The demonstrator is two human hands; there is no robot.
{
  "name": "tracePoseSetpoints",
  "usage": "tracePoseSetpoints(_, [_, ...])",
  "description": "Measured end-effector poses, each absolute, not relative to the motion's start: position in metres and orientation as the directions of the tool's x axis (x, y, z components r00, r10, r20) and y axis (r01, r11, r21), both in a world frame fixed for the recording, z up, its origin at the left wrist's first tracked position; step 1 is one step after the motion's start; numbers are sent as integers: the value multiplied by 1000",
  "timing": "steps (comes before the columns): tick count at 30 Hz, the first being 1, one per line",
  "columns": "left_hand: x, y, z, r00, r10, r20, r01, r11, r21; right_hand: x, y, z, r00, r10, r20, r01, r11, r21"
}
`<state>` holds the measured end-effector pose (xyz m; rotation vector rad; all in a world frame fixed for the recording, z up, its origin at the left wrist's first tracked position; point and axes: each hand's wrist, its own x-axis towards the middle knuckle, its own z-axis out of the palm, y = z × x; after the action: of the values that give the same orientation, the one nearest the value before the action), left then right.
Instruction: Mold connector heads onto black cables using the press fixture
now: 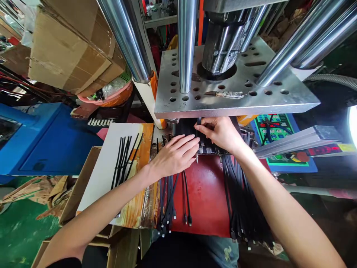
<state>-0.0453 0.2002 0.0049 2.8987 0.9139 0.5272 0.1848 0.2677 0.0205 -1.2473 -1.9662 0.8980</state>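
My right hand (220, 132) reaches under the steel plate, thumb and forefinger pinched on what looks like the end of a black cable (199, 121) at the dark mould (208, 146). Fingertips hide most of that end. Beside it my left hand (178, 154) lies with its fingers stretched out over the mould's left edge, palm down. Two loose black cables (187, 201) hang below the left hand on the red surface (206, 193). More black cables with small metal plugs (167, 208) hang at the left, and a thick bundle of black cables (242, 201) at the right.
Close above my hands is a drilled steel plate (237, 102) with a knife-like tool (225, 94) on it, between chrome columns (187, 44). Cables (125, 158) lie on a white sheet (100, 167) at left. A control panel (281, 137) stands right, cardboard boxes (67, 56) left.
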Motion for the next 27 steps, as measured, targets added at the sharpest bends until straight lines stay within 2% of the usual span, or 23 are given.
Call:
tracePoseSetpoints(6, [-31,187,6,730,620,288,616,-779,116,190,259,17,-337,932,132,352,254,-901])
tracePoseSetpoints(10, [-22,178,5,675,679,289,680,-724,113,189,260,17,-356,919,169,374,306,-875])
tracePoseSetpoints(13, [-12,171,4,629,722,287,735,-673,83,187,255,17,-279,938,206,435,315,-844])
tracePoseSetpoints(15, [-5,165,5,610,747,263,766,-641,45,189,243,16,-207,933,293,532,359,-767])
tracePoseSetpoints(18, [2,160,8,604,771,203,785,-619,13,193,216,16,-301,871,389,727,474,-497])
tracePoseSetpoints(20, [4,163,14,600,785,152,792,-610,24,192,202,17,-393,858,331,832,485,-270])
tracePoseSetpoints(22, [5,173,22,587,803,103,804,-593,42,186,201,20,-386,889,245,903,419,-99])
tracePoseSetpoints(24, [5,190,31,560,825,70,824,-564,55,177,212,23,-340,922,188,936,350,-23])
tracePoseSetpoints(27, [4,219,40,547,835,67,833,-550,55,168,243,24,-311,933,179,943,326,-62])
